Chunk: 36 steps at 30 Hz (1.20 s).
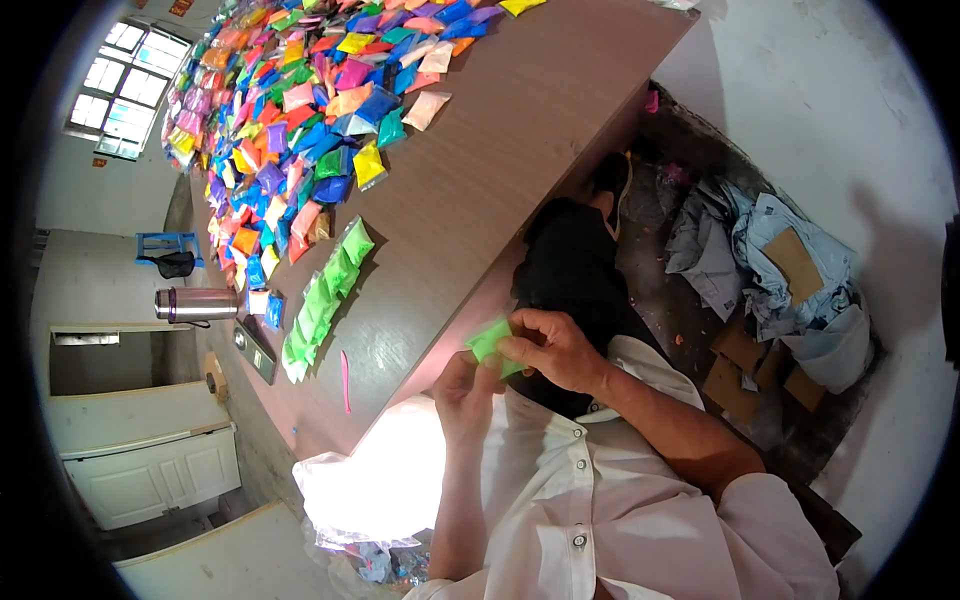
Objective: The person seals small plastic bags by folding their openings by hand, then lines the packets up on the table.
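Between my two hands is a small light green packet (488, 340), held over my lap beside the table's edge. My left hand (468, 388) pinches its lower left side. The fingers of my right hand (550, 350) are closed on its right side. On the brown table (480, 170) lies a row of overlapping light green packets (325, 300), with a pink stick (346, 382) near its lower end. Beyond the row spreads a large heap of small packets in many colours (300, 130).
A steel flask (196, 304) and a dark phone-like object (254, 350) are at the table's far left edge. A white plastic bag (385, 470) sits by the near edge. Crumpled grey bags (790, 260) and cardboard pieces (738, 345) lie on the floor at right.
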Motion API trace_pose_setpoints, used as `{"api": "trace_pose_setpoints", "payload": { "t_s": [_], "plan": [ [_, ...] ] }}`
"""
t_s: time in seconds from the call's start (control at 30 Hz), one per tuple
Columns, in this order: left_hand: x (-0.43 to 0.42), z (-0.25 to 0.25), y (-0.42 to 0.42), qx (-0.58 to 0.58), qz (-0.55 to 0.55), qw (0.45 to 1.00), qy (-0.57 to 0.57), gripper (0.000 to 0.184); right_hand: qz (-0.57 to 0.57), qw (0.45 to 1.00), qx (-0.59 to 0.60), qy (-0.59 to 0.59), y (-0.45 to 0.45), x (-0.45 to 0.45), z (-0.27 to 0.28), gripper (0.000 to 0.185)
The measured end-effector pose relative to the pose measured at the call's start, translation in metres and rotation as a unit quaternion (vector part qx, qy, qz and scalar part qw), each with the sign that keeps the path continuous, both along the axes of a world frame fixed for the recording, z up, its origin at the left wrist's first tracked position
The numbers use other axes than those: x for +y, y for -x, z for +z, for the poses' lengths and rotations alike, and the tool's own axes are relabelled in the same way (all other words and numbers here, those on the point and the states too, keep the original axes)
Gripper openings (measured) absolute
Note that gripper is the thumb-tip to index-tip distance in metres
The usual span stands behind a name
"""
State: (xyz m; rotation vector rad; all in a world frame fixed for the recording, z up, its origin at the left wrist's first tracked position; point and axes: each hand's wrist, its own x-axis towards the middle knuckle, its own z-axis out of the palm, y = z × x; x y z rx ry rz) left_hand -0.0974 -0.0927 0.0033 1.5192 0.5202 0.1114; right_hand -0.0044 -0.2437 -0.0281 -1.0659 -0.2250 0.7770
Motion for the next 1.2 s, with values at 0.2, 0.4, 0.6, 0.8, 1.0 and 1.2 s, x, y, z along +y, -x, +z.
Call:
{"api": "trace_pose_setpoints", "payload": {
  "t_s": [0.2,0.4,0.6,0.8,1.0,1.2],
  "plan": [
    [0.002,-0.003,0.001,-0.022,0.029,0.999,0.009,0.014,0.003,1.000,0.007,-0.022,0.002,0.001,-0.001,0.013],
    [0.008,0.000,0.002,-0.035,0.007,0.999,-0.036,0.018,-0.017,0.998,-0.041,-0.051,0.003,0.006,-0.001,0.012],
    [-0.003,0.005,-0.002,-0.005,0.029,1.000,-0.005,0.017,-0.025,0.999,-0.020,-0.028,0.003,0.004,-0.002,0.012],
    [0.001,0.005,0.002,0.002,0.030,0.999,-0.010,0.016,-0.001,0.998,-0.057,0.017,0.006,0.003,-0.004,0.015],
    [0.009,0.001,0.008,-0.034,0.017,0.999,-0.014,0.013,0.002,0.999,-0.042,-0.033,0.008,0.006,-0.006,0.016],
    [0.004,0.006,0.007,-0.014,0.041,0.999,0.005,0.009,-0.035,0.994,-0.102,0.021,0.015,0.010,0.001,0.012]
  ]
}}
